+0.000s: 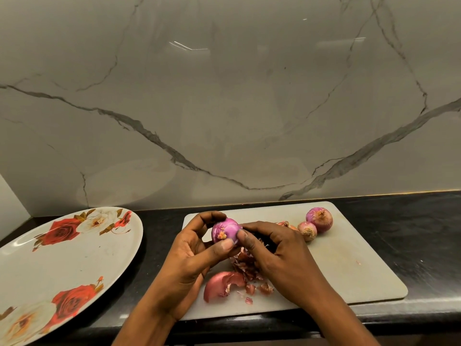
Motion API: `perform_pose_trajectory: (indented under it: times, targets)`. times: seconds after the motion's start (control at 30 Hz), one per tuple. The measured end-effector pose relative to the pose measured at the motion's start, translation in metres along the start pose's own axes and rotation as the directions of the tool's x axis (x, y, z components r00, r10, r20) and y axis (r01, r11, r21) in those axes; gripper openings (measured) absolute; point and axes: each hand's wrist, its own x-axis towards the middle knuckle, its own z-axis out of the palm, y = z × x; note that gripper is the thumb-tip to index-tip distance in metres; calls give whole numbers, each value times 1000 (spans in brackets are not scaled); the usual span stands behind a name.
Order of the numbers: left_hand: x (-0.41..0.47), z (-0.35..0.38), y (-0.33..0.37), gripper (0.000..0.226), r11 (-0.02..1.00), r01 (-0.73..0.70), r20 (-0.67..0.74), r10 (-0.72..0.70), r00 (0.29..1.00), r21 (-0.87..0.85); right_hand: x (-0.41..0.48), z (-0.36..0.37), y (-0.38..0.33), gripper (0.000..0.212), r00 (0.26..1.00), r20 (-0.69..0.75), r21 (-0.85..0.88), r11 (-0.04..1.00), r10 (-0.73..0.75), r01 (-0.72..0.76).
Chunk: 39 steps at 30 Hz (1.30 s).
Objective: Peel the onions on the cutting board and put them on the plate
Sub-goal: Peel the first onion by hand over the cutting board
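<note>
- Marble-look wall [224, 96] w/ grey veins filled the upper two-thirds of the frame; black counter [424, 233] ran along the bottom.
- Plate [50, 270], rose pattern, sat lower left on the counter, beside the board; no onion on it yet.
- Cutting board [349, 258], pale, lay lower centre-right.
- Left hand [189, 255], bottom centre, was curled round the held onion [225, 229], thumb against its lower side.
- Right hand [279, 250], just beside, pinched at the onion's right side w/ thumb + fingertips; whether a strip of skin sat between them was too small to tell.
- Held onion hung above the board's left part, mostly glossy purple, root end toward the cam.
- Two unpeeled onions [319, 219] touched each other at the board's upper right; a third [285, 224] was partly hidden behind the right hand.
- Skin scraps [245, 265] were piled under the hands, one big curved piece [219, 283] nearest the front edge.
- Risks, as I judge: bare layer looks slick, so a hard tug could pop the onion out of the left-hand grip and onto the counter. Pulling too deep would strip good flesh. Dry flakes may cling and ride along to the plate.
</note>
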Motion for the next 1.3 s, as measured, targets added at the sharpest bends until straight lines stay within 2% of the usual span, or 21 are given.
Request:
perform_pose_trajectory:
  times: [0.13,0.33,0.5,0.57,0.63,0.7,0.8,1.0,1.17,1.3]
  targets:
    - [0,1,0,51,1000,8,-49,-8,999,9,-1,-1,0,15,1000,-24,0,1000,-19,19]
    - [2,-1,1,52,998,55,-68,-53,996,25,-2,-3,2,9,997,-56,-3,999,-45,45]
    - [3,-2,-1,46,998,59,-96,-59,994,3,-3,-3,0,5,997,-80,52,999,-8,12]
    - [4,-1,0,36,998,55,-141,-58,988,-23,-3,-4,0,8,991,-131,131,991,41,-23]
    - [5,-2,0,36,999,36,-218,-41,975,-31,-3,-6,0,9,982,-168,175,983,88,-59]
    - [6,-3,0,36,999,12,-255,-22,967,-42,-3,-5,1,6,985,-161,98,994,63,-48]
    - [7,-3,0,39,998,0,-250,-17,968,-64,-5,0,3,6,994,-110,-72,997,11,-19]
    - [7,-7,-3,47,986,36,-177,-65,982,-161,-8,3,2,41,996,-88,-100,995,-11,3]
    - [8,-7,-4,46,985,42,-135,-65,989,-168,-6,2,-1,36,993,-101,-103,993,-60,50]
    - [5,-3,-6,45,1000,-10,-107,8,994,-16,-5,2,-5,34,992,-109,-77,995,-69,61]
